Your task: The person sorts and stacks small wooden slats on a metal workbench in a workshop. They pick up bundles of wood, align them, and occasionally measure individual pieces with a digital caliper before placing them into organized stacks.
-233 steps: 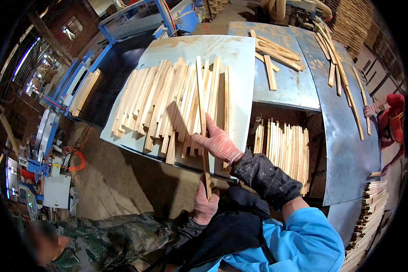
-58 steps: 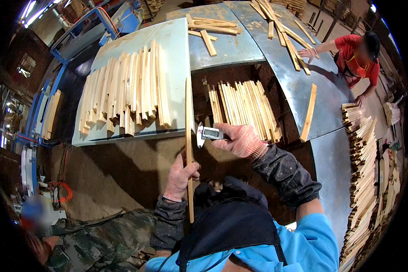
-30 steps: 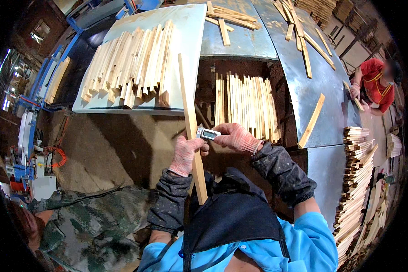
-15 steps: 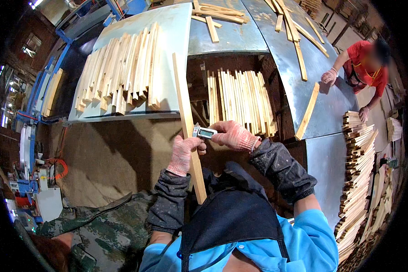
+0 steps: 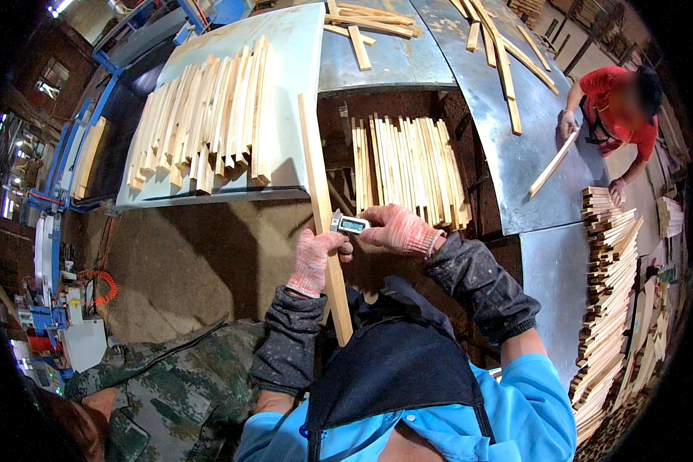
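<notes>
A long, narrow wooden strip (image 5: 316, 185) stands nearly lengthwise before me, its near end by my apron. Wrapped round its middle is my left hand (image 5: 313, 260), in a pinkish-white knitted glove. My right hand (image 5: 400, 230), gloved alike, grips a digital caliper (image 5: 352, 224) with a small display. The caliper's jaws meet the strip's right edge just above my left thumb; whether they close round it I cannot make out.
Wooden strips (image 5: 208, 115) lie in a row on a pale table (image 5: 292, 46); more strips (image 5: 416, 169) fill a lower recess. At right, a co-worker in red (image 5: 620, 104) holds a strip (image 5: 554, 163) over a metal table (image 5: 508, 177), beside a tall stack (image 5: 604, 308). Someone in camouflage (image 5: 185, 393) is at lower left.
The co-worker has picked up the strip that lay on the metal table and tilts it. My hands, strip and caliper have barely shifted.
</notes>
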Action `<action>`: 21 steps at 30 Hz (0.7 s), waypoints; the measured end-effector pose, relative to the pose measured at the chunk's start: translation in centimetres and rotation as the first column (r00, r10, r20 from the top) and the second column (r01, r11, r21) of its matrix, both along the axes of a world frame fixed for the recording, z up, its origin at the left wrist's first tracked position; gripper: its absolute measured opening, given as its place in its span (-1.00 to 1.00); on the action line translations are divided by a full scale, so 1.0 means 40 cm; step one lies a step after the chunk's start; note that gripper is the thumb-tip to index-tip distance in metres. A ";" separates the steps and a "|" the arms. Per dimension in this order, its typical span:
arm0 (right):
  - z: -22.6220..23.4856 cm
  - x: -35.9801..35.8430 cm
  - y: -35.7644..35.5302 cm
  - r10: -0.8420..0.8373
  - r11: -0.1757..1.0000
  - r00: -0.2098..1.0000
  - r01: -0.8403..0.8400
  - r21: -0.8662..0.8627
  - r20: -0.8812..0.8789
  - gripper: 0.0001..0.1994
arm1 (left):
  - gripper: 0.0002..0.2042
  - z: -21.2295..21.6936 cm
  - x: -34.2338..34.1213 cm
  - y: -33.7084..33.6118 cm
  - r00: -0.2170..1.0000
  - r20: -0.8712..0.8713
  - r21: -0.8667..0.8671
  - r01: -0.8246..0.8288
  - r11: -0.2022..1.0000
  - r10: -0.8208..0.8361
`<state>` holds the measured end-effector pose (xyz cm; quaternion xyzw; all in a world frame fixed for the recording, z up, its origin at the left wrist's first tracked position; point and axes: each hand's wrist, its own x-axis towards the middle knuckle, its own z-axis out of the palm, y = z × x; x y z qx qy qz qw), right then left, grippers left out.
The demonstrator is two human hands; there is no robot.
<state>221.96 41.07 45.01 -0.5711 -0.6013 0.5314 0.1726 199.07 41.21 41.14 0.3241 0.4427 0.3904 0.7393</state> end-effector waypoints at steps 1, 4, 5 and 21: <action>0.009 -0.005 -0.007 0.014 0.999 0.998 -0.017 0.046 0.066 -0.48 | -0.84 -0.014 -0.007 -0.001 0.999 -0.039 0.014 0.001 1.000 0.000; 0.023 -0.023 -0.041 -0.009 0.981 0.965 -0.043 0.191 0.263 -0.36 | -0.82 -0.022 -0.010 -0.003 0.996 -0.090 0.023 -0.003 1.000 0.006; 0.008 -0.030 -0.051 -0.037 0.983 0.965 -0.011 0.184 0.258 -0.37 | -0.81 -0.013 -0.007 -0.007 0.998 -0.065 0.006 -0.016 1.000 0.017; 0.123 0.084 0.132 -0.258 0.859 0.805 -0.062 0.508 0.534 -0.51 | -0.67 0.045 -0.009 -0.068 0.952 -0.290 -0.030 0.091 0.995 -0.096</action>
